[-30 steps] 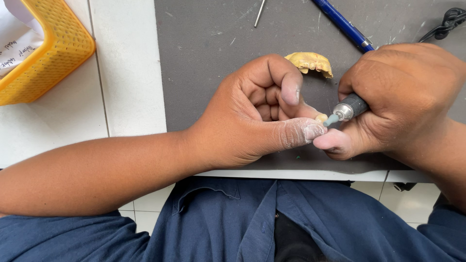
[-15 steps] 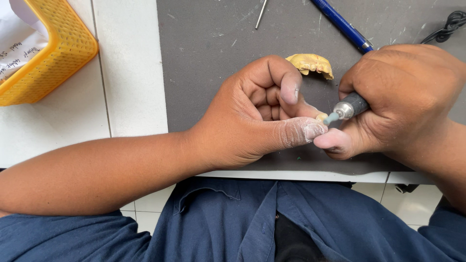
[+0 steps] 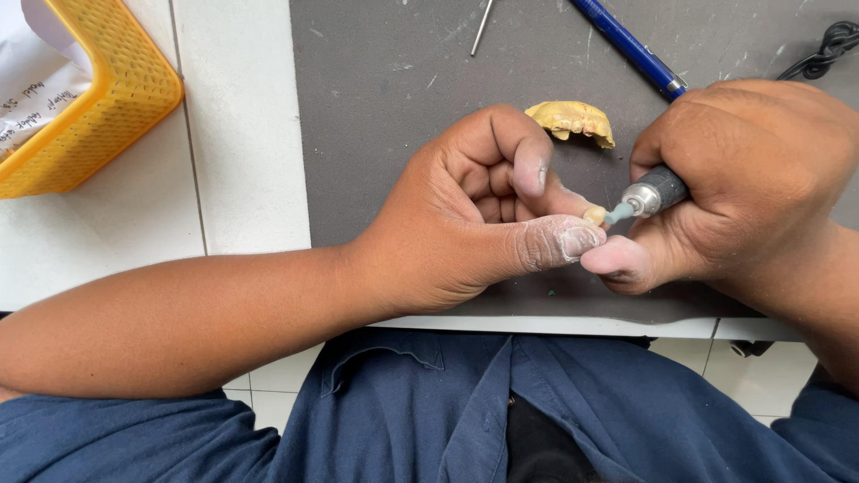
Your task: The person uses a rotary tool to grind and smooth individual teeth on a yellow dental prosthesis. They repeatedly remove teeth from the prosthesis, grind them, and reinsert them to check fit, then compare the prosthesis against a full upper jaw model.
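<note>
My left hand (image 3: 474, 215) is curled shut, pinching a small cream tooth-shaped piece (image 3: 595, 215) between the dusty thumb and a finger. My right hand (image 3: 743, 188) grips a grey rotary handpiece (image 3: 653, 192); its pale blue tip touches the small piece. Both hands hover over a dark grey mat (image 3: 385, 107). A yellow dental cast (image 3: 573, 119) lies on the mat just behind my left hand's fingers.
A yellow mesh basket (image 3: 107, 98) with white papers stands at the far left on the white tiled bench. A blue pen (image 3: 631, 49), a thin metal pin (image 3: 481, 27) and a black coiled cord (image 3: 823, 45) lie at the mat's far edge.
</note>
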